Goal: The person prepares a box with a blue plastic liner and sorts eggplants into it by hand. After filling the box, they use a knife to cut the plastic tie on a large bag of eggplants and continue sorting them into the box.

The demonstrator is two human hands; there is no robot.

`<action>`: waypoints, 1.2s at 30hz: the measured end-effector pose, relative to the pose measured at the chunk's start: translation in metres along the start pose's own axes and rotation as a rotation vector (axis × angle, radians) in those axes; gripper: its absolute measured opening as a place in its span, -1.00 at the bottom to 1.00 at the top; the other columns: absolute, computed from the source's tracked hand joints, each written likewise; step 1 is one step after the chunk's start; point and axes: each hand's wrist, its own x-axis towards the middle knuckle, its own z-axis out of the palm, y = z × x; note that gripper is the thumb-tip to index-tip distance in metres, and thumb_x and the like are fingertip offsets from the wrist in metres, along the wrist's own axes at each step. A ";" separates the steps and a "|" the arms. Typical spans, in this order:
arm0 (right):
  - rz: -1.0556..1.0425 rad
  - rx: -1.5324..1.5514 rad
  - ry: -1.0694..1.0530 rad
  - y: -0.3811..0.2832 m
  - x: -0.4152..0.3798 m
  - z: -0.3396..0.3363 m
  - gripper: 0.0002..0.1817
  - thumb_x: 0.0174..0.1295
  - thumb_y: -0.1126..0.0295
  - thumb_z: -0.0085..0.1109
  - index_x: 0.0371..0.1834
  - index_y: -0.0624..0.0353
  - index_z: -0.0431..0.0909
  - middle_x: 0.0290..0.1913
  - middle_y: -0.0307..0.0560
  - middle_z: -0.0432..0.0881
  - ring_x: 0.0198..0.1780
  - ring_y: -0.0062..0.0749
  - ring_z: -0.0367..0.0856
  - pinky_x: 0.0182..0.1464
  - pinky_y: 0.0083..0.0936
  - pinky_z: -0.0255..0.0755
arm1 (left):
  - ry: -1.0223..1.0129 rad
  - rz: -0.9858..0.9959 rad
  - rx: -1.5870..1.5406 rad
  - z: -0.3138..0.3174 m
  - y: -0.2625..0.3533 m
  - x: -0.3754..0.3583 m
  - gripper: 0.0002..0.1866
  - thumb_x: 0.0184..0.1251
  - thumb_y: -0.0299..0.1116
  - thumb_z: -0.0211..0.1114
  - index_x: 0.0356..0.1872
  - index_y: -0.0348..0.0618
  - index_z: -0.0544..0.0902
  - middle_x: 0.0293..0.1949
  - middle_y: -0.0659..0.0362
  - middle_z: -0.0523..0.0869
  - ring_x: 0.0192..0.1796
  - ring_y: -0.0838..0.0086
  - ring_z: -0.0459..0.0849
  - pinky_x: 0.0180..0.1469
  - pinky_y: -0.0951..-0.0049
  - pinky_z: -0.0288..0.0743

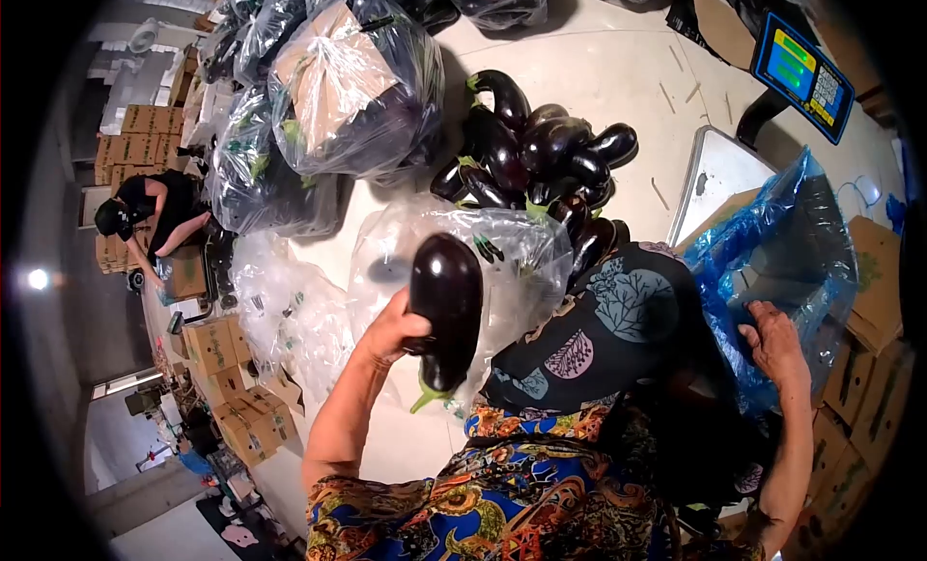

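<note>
A large, glossy dark purple eggplant [446, 300] is in the grip of my left hand [394, 331], its green stem end pointing down toward me. Beneath it lies a clear plastic bag [521, 247] spread on the floor. Several more eggplants [555, 146] are heaped just beyond that bag. On the right, a blue plastic liner [719, 281] stands up around the inside of a cardboard box. My right hand [774, 344] rests against this liner near its near side, fingers loosely bent and apart.
Filled clear bags [357, 88] crowd the upper left. A scale with a lit display [801, 73] and a white platform [710, 180] stands behind the lined box. Cardboard boxes [246, 421] are stacked on both sides. Another person [150, 218] bends over a box at far left.
</note>
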 end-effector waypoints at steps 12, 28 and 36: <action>0.025 0.101 0.311 0.037 -0.033 -0.019 -0.67 0.25 0.37 0.16 0.07 0.20 0.50 -0.05 0.19 0.57 0.02 0.18 0.51 0.06 -0.10 0.39 | -0.263 0.062 -0.293 0.155 0.074 0.083 0.19 -0.06 0.63 0.09 0.40 -0.19 0.27 0.11 -0.17 0.57 -0.06 0.00 0.66 -0.27 0.18 0.66; -0.261 1.171 0.889 -0.005 -0.062 -0.070 -0.57 0.09 0.48 0.41 0.05 0.24 0.52 -0.14 0.00 0.64 -0.24 -0.52 0.66 -0.26 -0.59 0.56 | -0.600 -0.449 -0.226 0.321 0.072 0.146 -0.12 0.39 0.31 -0.07 0.35 -0.39 0.29 0.14 -0.26 0.54 0.09 -0.06 0.64 0.03 0.10 0.68; -0.388 1.017 0.895 -0.012 -0.061 -0.063 -0.87 0.11 0.62 0.25 -0.38 0.26 0.46 -0.43 -0.05 0.57 -0.43 -0.41 0.64 -0.38 -0.51 0.53 | -0.519 -0.380 -0.078 0.342 0.048 0.161 -0.06 0.31 0.47 -0.15 0.26 -0.29 0.44 0.00 -0.19 0.66 -0.08 0.05 0.73 -0.03 0.17 0.69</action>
